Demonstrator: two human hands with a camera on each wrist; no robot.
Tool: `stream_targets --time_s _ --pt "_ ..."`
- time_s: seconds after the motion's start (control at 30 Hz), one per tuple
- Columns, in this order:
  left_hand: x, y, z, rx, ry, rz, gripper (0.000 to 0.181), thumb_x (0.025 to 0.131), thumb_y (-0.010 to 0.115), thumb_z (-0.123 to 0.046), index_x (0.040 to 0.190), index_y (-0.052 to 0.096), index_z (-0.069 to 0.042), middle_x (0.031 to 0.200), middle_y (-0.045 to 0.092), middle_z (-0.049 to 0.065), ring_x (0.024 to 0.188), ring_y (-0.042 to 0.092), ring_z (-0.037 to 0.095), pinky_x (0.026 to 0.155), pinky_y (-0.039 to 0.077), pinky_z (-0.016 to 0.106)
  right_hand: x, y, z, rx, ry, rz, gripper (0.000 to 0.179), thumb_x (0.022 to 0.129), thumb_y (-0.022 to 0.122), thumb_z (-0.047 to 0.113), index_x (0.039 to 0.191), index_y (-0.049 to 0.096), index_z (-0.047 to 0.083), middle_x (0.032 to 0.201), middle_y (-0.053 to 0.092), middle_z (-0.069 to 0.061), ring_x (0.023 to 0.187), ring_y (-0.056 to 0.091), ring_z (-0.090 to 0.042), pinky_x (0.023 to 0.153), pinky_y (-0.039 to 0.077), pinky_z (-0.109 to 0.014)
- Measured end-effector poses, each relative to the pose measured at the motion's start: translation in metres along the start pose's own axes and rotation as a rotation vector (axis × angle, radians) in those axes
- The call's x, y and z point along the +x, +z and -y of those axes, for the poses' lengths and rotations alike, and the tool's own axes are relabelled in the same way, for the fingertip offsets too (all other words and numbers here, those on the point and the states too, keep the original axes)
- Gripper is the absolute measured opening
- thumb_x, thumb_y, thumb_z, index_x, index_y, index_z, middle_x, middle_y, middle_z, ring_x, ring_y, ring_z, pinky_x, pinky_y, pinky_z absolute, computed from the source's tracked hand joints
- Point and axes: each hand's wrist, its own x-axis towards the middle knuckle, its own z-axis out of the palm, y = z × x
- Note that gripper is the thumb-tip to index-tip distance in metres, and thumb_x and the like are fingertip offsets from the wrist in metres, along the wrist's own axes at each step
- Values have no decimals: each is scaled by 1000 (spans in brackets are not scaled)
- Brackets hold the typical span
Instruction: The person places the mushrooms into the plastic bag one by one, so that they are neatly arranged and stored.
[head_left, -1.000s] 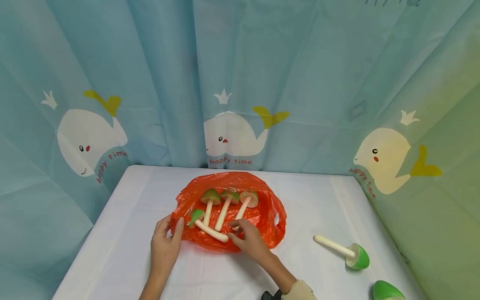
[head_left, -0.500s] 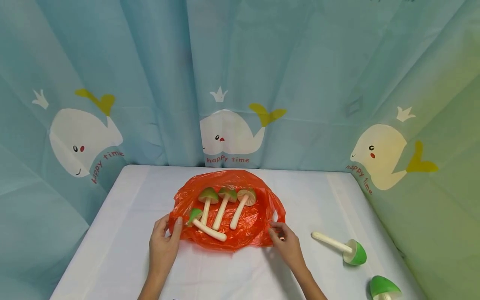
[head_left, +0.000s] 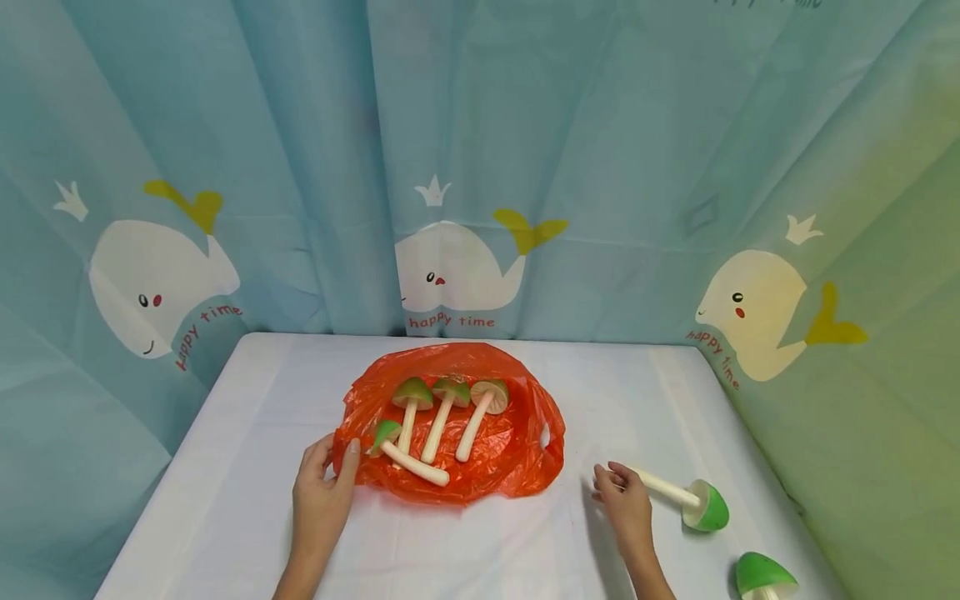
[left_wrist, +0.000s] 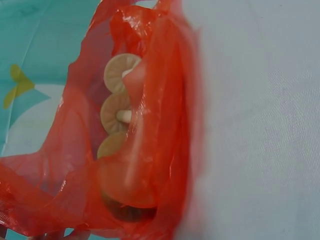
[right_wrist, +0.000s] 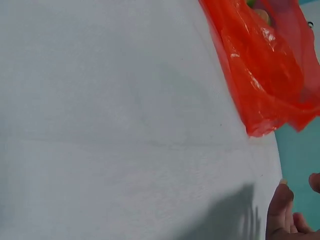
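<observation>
A red plastic bag (head_left: 536,467) lies with its mouth spread open at the middle of the table. Several toy mushrooms with green caps and pale stems rest in it, among them one slanting mushroom (head_left: 423,471) at the front left. My left hand (head_left: 322,496) pinches the bag's left edge between thumb and fingers; in the left wrist view the red film (left_wrist: 167,125) partly covers the caps. To the right of the bag, my right hand (head_left: 626,508) holds nothing, its fingers loosely bent. It overlaps the stem end of a loose mushroom (head_left: 707,506) in the head view.
Another green-capped mushroom (head_left: 763,575) lies at the front right of the white table (head_left: 480,554). A blue curtain (head_left: 322,167) with whale prints hangs behind and along the sides. In the right wrist view, the bag's corner (right_wrist: 262,122) shows near the fingers.
My right hand has let the slanting mushroom lie in the bag, passed the bag's right edge and moved right to the loose mushroom. The left hand stays on the bag's edge.
</observation>
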Motion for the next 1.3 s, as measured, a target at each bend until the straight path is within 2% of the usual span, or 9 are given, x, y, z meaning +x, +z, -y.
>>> stream_targets --time_s 0.17,0.37,0.47,0.57,0.67,0.9,1.03,1.17,1.3 --pt "-1 0 -1 -13 -5 6 35 94 60 -17 119 56 8 118 50 18 112 49 34 70 47 10 1 -7 -8 173 93 15 57 94 58 16 129 32 -22 91 65 -16 67 61 -5 63 54 -19" --pt "-1 0 -2 5 -16 -3 37 94 59 -18 119 56 8 117 50 18 112 49 32 74 50 17 2 -15 -4 548 289 26 29 96 56 18 107 50 -8 75 60 0 68 60 -5 68 53 -18" --pt "0 0 -3 4 -28 1 38 94 59 -19 120 56 8 117 50 18 113 48 33 76 51 20 2 -24 5 728 375 14 19 96 55 18 95 58 -1 73 63 -1 68 63 -6 70 52 -16" --pt "0 0 -4 -14 -39 8 37 95 58 -20 119 56 8 119 50 19 114 48 33 73 48 13 5 -31 9 878 427 4 23 96 54 16 80 64 4 71 65 -3 67 65 -8 69 52 -15" --pt "0 0 -5 -24 -42 10 37 95 58 -20 119 56 8 119 50 19 115 48 34 75 47 14 8 -37 11 963 476 21 29 97 50 17 75 64 3 69 65 -3 66 65 -9 70 51 -14" --pt "0 -1 -7 -18 -70 24 40 95 57 -23 121 54 8 122 49 19 118 46 37 83 47 41 12 -43 7 1020 539 37 34 99 44 15 73 63 3 66 61 -3 63 64 -9 71 51 -13" --pt "0 -1 -6 -13 -72 21 40 95 57 -23 121 54 7 122 49 19 118 46 37 85 46 41 13 -44 4 1088 549 29 27 99 45 16 79 58 2 69 57 -3 64 62 -11 73 51 -15" --pt "0 -1 -5 -11 -68 11 40 95 58 -24 121 55 7 120 49 19 118 46 36 84 46 39 11 -44 6 1197 533 0 12 98 45 17 103 45 6 82 51 -4 71 59 -11 80 49 -15" --pt "1 -1 -5 -4 -74 9 41 95 58 -25 121 55 6 120 49 17 118 46 35 84 46 38 10 -43 10 1395 555 -6 32 99 41 16 129 29 18 111 37 1 84 58 -12 87 45 -14"
